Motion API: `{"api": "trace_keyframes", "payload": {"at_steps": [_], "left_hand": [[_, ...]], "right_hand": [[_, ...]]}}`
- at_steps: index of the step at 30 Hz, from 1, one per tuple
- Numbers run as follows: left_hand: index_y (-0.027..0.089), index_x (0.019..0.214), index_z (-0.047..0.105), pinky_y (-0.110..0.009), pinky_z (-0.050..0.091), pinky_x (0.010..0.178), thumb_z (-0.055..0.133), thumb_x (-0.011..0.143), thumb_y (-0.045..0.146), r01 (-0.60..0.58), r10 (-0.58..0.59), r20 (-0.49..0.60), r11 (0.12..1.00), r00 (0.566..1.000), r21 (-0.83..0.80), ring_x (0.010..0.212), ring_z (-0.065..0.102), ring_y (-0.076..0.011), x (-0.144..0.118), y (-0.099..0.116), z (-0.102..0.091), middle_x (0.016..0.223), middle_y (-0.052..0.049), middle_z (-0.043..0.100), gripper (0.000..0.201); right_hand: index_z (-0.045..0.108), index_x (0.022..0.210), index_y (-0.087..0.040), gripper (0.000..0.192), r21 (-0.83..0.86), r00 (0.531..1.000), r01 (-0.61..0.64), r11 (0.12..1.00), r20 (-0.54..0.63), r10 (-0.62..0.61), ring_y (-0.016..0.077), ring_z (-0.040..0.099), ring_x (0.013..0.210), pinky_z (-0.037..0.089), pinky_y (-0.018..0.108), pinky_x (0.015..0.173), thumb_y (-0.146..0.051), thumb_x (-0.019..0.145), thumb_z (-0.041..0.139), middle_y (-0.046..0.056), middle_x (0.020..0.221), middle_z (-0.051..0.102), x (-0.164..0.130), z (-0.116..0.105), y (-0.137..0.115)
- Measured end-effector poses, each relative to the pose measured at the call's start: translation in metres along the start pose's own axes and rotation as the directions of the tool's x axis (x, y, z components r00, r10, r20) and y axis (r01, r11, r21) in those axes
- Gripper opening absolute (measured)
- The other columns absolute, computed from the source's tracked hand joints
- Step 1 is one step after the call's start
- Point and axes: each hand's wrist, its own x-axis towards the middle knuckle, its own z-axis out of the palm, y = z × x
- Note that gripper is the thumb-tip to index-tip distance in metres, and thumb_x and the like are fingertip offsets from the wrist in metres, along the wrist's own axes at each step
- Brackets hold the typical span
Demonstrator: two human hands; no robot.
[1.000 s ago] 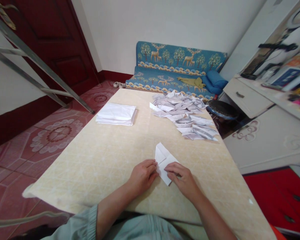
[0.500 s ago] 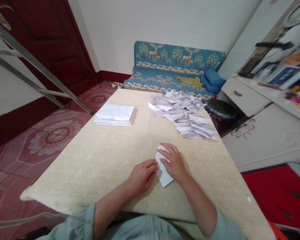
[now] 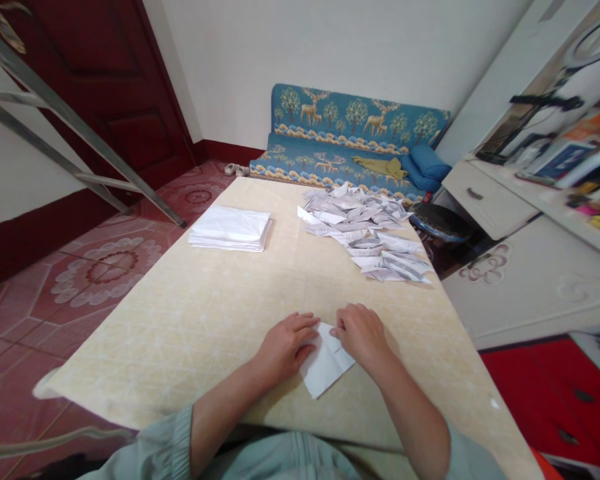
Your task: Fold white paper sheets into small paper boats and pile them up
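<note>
A folded white paper (image 3: 325,365) lies near the front edge of the beige table (image 3: 215,313). My left hand (image 3: 286,345) presses on its left side with the fingers flat. My right hand (image 3: 363,335) covers its upper right part, fingertips meeting the left hand's at the top of the paper. The far end of the paper is hidden under both hands; only its near corner shows.
A neat stack of white sheets (image 3: 231,228) sits at the table's far left. A pile of several folded paper pieces (image 3: 363,233) spreads over the far right. A blue patterned sofa (image 3: 353,143), a black stool (image 3: 443,221), white cabinets (image 3: 535,267) and a metal ladder (image 3: 75,133) surround the table.
The paper has turned and slid nearer to me, its corner now pointing towards the front edge. My right hand went from the paper's near side to its far tip, then settled beside my left.
</note>
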Motion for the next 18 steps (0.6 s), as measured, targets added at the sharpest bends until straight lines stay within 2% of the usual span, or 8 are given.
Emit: {"api": "trace_keyframes", "payload": {"at_steps": [2, 4, 7, 10, 13, 18], "left_hand": [[0.023, 0.104, 0.062, -0.044, 0.031, 0.106, 0.054, 0.081, 0.019, -0.010, 0.010, -0.005, 1.000, 1.000, 0.003, 0.122, 0.045, -0.0217, 0.003, -0.002, 0.001, 0.126, -0.005, 0.056, 0.025], [0.025, 0.101, 0.064, -0.045, 0.031, 0.105, 0.053, 0.082, 0.019, -0.029, 0.029, -0.001, 1.000, 1.000, 0.007, 0.122, 0.044, -0.0223, 0.005, -0.001, -0.001, 0.125, -0.004, 0.057, 0.023], [0.025, 0.103, 0.063, -0.043, 0.036, 0.101, 0.056, 0.080, 0.019, -0.011, 0.011, -0.018, 0.999, 1.000, 0.036, 0.118, 0.047, -0.0232, 0.006, 0.005, -0.006, 0.123, -0.004, 0.057, 0.025], [0.024, 0.114, 0.056, -0.040, 0.043, 0.090, 0.064, 0.074, 0.022, 0.133, -0.122, -0.095, 0.984, 0.988, 0.115, 0.104, 0.053, -0.0237, 0.001, 0.010, -0.008, 0.112, -0.007, 0.059, 0.041], [0.022, 0.116, 0.053, -0.039, 0.045, 0.082, 0.070, 0.067, 0.029, 0.295, -0.268, -0.161, 0.939, 0.950, 0.176, 0.093, 0.055, -0.0248, -0.002, 0.010, -0.006, 0.100, -0.007, 0.061, 0.052], [0.022, 0.107, 0.054, -0.031, 0.044, 0.072, 0.070, 0.067, 0.030, 0.451, -0.433, -0.151, 0.886, 0.888, 0.110, 0.084, 0.060, -0.0218, 0.013, 0.000, -0.003, 0.089, -0.004, 0.066, 0.044]], "right_hand": [[0.060, 0.070, -0.020, 0.014, 0.002, 1.000, -0.021, 1.000, -0.021, 0.021, 0.0200, 0.057, 0.075, 0.032, 0.028, 0.059, -0.022, 0.067, 0.073, 0.005, 0.079, 0.059, -0.005, 0.001, -0.008], [0.059, 0.080, -0.021, 0.017, 0.077, 1.000, -0.008, 0.997, -0.021, 0.010, 0.0174, 0.058, 0.075, 0.034, 0.026, 0.059, -0.017, 0.068, 0.071, 0.004, 0.086, 0.059, -0.006, 0.002, -0.016], [0.058, 0.086, -0.023, 0.021, 0.212, 1.000, -0.014, 0.977, -0.004, 0.015, 0.0153, 0.060, 0.076, 0.035, 0.024, 0.060, -0.021, 0.069, 0.070, 0.001, 0.088, 0.060, -0.006, 0.006, -0.019], [0.059, 0.080, -0.023, 0.024, 0.250, 0.989, -0.147, 0.957, 0.046, 0.140, 0.0155, 0.059, 0.069, 0.032, 0.024, 0.054, -0.033, 0.065, 0.074, -0.001, 0.077, 0.062, -0.008, 0.011, -0.013], [0.059, 0.067, -0.022, 0.022, 0.247, 0.962, -0.272, 0.930, 0.070, 0.263, 0.0159, 0.057, 0.061, 0.028, 0.024, 0.050, -0.039, 0.064, 0.073, -0.001, 0.065, 0.062, -0.014, 0.016, -0.007], [0.059, 0.066, -0.021, 0.011, 0.358, 0.943, -0.306, 0.882, -0.012, 0.332, 0.0146, 0.057, 0.060, 0.032, 0.023, 0.052, -0.028, 0.074, 0.064, 0.000, 0.063, 0.063, -0.018, 0.023, -0.010]]}}
